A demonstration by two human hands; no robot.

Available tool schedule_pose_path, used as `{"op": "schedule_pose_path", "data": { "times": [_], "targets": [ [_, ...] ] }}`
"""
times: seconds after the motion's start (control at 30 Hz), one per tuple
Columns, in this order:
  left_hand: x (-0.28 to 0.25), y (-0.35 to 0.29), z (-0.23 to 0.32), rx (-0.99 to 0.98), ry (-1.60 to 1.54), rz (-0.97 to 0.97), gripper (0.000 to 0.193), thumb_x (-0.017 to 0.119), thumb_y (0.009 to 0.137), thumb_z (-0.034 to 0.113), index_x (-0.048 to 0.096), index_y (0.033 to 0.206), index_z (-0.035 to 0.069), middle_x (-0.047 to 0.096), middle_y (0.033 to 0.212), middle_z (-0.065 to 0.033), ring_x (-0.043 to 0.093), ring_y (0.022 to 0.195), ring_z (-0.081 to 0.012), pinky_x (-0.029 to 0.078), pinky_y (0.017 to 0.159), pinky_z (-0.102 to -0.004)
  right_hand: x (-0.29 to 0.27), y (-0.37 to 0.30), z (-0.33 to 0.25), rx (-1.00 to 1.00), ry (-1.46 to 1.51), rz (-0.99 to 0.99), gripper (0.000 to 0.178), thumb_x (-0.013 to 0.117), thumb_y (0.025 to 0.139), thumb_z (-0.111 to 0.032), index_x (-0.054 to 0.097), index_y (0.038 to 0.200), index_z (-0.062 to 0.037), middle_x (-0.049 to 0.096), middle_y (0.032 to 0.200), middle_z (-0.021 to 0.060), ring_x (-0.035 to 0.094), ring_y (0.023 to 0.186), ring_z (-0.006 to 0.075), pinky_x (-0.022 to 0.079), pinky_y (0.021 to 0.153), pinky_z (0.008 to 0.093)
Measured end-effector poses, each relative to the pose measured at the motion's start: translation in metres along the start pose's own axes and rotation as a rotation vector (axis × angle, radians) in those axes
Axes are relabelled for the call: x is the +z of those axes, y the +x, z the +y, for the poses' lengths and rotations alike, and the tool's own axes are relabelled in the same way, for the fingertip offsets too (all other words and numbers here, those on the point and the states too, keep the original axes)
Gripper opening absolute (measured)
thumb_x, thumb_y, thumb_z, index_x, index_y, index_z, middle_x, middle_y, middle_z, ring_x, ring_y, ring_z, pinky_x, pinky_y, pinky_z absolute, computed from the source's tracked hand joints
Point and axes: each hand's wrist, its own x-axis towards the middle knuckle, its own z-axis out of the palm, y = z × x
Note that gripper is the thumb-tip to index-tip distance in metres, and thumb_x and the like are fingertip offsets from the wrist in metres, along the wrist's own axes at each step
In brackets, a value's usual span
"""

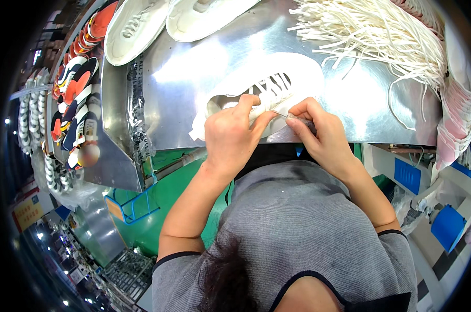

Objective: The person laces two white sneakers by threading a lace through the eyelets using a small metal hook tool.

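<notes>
A white shoe upper (246,78) lies on the metal table in front of me, its laces (277,86) crossing the tongue opening. My left hand (233,127) is closed on the near edge of the upper, with its forefinger bent over the collar and its thumb along the eyelet side. My right hand (318,130) is beside the shoe's near side, thumb and forefinger pinched together. From that pinch a thin, dark, needle-like piece (280,113) reaches toward my left thumb. Its full shape is too small to make out.
A thick bundle of white laces (370,36) lies at the table's back right, loose ends trailing. Two white shoe uppers (134,28) (207,18) rest at the back left. Stacked pinkish-white pieces (456,119) hang right. Coloured shoes (77,109) stand left, beyond the metal table's edge (123,171).
</notes>
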Motion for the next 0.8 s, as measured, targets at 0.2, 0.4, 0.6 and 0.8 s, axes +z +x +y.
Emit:
{"op": "schedule_pose_path", "data": {
  "times": [0.2, 0.4, 0.6, 0.8],
  "targets": [
    [-0.006, 0.002, 0.001, 0.005, 0.009, -0.116, 0.029, 0.082, 0.079, 0.019, 0.065, 0.097, 0.004, 0.069, 0.074, -0.0123, 0.068, 0.065, -0.0267, 0.051, 0.056, -0.0350, 0.000, 0.006, 0.005, -0.018, -0.035, -0.018, 0.015, 0.064, 0.094, -0.014, 0.055, 0.095, -0.0014, 0.067, 0.074, 0.0109, 0.065, 0.062, 0.0253, 0.049, 0.058, 0.0339],
    [-0.008, 0.002, -0.005, 0.164, -0.031, -0.180, 0.024, 0.076, 0.084, 0.012, 0.064, 0.102, 0.002, 0.069, 0.081, -0.0145, 0.067, 0.069, -0.0297, 0.050, 0.059, -0.0374, 0.010, 0.015, 0.002, 0.212, 0.212, -0.046, 0.010, 0.059, 0.096, -0.011, 0.054, 0.097, -0.0027, 0.063, 0.068, 0.0082, 0.061, 0.060, 0.0144, 0.045, 0.055, 0.0279],
    [-0.013, 0.002, -0.004, 0.061, -0.224, -0.282, 0.030, 0.074, 0.084, 0.008, 0.061, 0.110, 0.001, 0.066, 0.079, -0.0145, 0.063, 0.064, -0.0313, 0.047, 0.057, -0.0397, 0.006, 0.010, 0.008, 0.286, 0.390, -0.084, 0.012, 0.058, 0.096, -0.013, 0.052, 0.098, -0.0033, 0.062, 0.070, 0.0058, 0.059, 0.062, 0.0147, 0.045, 0.057, 0.0294],
    [-0.009, 0.002, 0.004, 0.196, -0.178, -0.321, 0.025, 0.070, 0.085, 0.002, 0.060, 0.109, 0.002, 0.066, 0.079, -0.0144, 0.064, 0.066, -0.0317, 0.047, 0.058, -0.0408, 0.029, 0.006, 0.000, 0.023, -0.181, 0.108, 0.018, 0.061, 0.094, -0.017, 0.052, 0.101, -0.0032, 0.065, 0.074, 0.0159, 0.067, 0.071, 0.0363, 0.051, 0.064, 0.0439]
  ]
}}
